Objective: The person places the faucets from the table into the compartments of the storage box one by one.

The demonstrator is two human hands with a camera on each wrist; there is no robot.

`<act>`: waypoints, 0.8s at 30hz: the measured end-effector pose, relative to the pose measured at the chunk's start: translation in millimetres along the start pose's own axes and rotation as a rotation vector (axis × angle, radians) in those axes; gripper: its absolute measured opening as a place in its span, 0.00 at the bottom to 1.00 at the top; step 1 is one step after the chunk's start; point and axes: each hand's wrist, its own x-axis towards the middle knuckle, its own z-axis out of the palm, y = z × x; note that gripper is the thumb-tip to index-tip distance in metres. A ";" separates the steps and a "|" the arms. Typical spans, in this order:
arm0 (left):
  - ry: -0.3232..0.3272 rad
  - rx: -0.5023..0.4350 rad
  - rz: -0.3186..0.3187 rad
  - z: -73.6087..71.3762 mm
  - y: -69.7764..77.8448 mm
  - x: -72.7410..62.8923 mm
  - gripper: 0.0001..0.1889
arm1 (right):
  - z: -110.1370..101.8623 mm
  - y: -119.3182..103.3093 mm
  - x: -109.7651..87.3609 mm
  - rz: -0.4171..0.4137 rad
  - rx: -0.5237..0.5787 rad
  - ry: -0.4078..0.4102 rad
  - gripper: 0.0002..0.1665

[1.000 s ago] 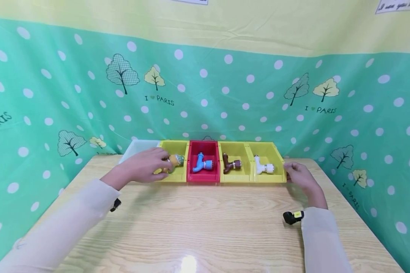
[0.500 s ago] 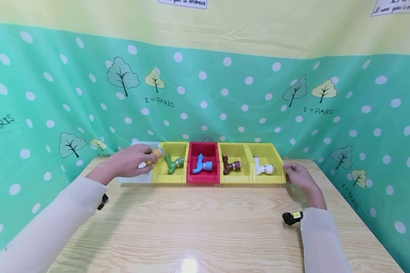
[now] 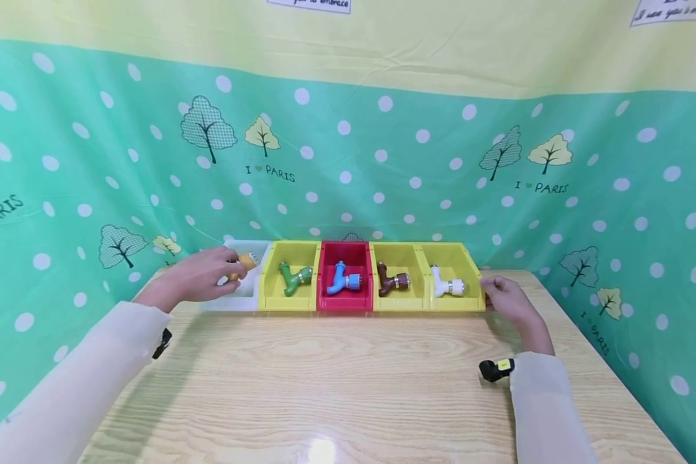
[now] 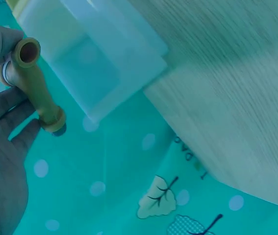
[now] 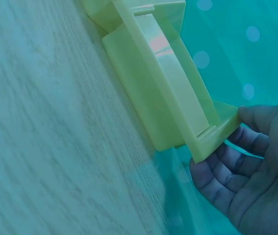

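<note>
My left hand holds an orange-yellow tap above the clear bin at the row's left end. In the left wrist view, thumb and fingers hold it at its knob end, and its open spout shows. At the far right, my right hand grips the outer edge of the end yellow bin, thumb on one side and fingers beneath. Between the hands lie a green tap in a yellow bin, a blue tap in the red bin, a brown tap and a white tap in yellow bins.
The joined bins stand along the back of a wooden table. Behind and beside them hangs a green and yellow curtain with dots and trees. A small black camera sits at the right wrist.
My left hand has lifted the orange-yellow tap from the bin with the green tap and carried it left over the clear bin. My right hand stays at the row's right end.
</note>
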 end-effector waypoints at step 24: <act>-0.134 0.059 -0.003 8.5 -8.9 11.5 0.05 | -1.1 -1.3 -1.0 -0.001 0.008 -0.012 0.32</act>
